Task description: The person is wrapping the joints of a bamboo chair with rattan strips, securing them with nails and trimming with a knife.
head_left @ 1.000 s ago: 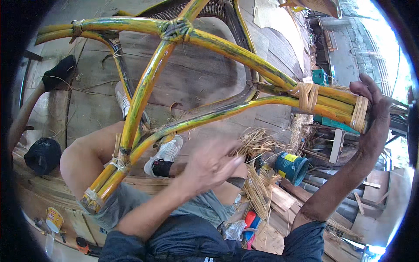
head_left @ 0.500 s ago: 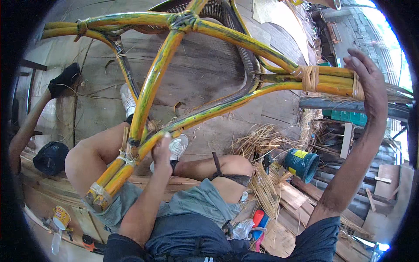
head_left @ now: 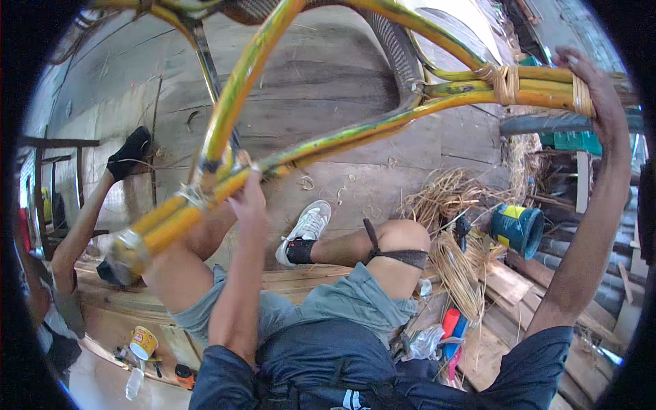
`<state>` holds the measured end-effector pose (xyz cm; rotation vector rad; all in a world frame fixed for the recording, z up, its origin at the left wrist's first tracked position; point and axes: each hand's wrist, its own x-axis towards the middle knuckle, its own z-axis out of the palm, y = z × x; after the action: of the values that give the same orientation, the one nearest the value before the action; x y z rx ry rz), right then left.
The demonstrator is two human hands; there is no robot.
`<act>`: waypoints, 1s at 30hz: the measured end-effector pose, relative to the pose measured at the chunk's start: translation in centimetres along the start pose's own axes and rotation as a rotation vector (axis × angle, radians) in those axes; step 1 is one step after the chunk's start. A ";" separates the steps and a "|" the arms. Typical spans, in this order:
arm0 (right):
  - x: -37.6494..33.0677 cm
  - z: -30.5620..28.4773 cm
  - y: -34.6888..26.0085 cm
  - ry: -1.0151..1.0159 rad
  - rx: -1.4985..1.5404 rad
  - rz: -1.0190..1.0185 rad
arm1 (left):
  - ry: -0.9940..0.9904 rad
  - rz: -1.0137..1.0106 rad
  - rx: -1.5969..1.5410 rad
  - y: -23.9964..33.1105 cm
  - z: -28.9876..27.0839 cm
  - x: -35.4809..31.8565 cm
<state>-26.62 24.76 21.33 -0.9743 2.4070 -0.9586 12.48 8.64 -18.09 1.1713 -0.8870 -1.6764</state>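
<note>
The yellow-and-black cane frame [head_left: 355, 133] extends across the person's front, above the wooden floor [head_left: 307, 61]; its blurred lower left end overlaps the left thigh [head_left: 179, 283] in view, though contact cannot be told. The left hand [head_left: 248, 198] grasps the lower pole just beside a corner joint, its far fingers hidden. The right hand [head_left: 601, 89] curves over the end of the bundled poles; how tightly this grip is clenched cannot be told. Likely hazards: (a) with the two grips well apart, slackening at one could let the frame pivot about the other and drop toward thigh or floor; (b) the glossy pole surface could favour such slipping; (c) the lower left end lies toward another person's limb [head_left: 92, 219], which a leftward swing might strike; (d) the pale binding [head_left: 583, 96] beside the right hand could loosen if the load falls on the wrap rather than the poles; (e) loose fibre [head_left: 451, 195] near the right knee [head_left: 404, 239] might snag a lowered end.
</note>
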 end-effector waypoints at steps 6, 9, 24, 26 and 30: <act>-12.9 2.3 2.6 0.246 0.044 0.291 | -0.196 0.220 0.237 6.2 1.8 7.3; -20.8 7.5 4.5 0.217 -0.134 0.371 | -0.253 0.360 0.332 6.7 1.2 9.3; -37.7 28.7 11.4 0.136 0.246 0.638 | -0.223 -0.325 0.264 -1.3 -6.0 14.0; -36.7 28.0 9.6 0.123 0.327 0.669 | -0.061 -0.385 0.102 -1.9 -6.9 12.8; -33.9 26.7 6.7 0.003 0.033 0.532 | -0.095 -0.457 0.089 -2.9 -9.6 13.6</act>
<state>8.48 40.53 0.63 -0.2837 2.4486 -0.7903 18.63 -3.62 -28.01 1.4437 -0.7979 -2.0888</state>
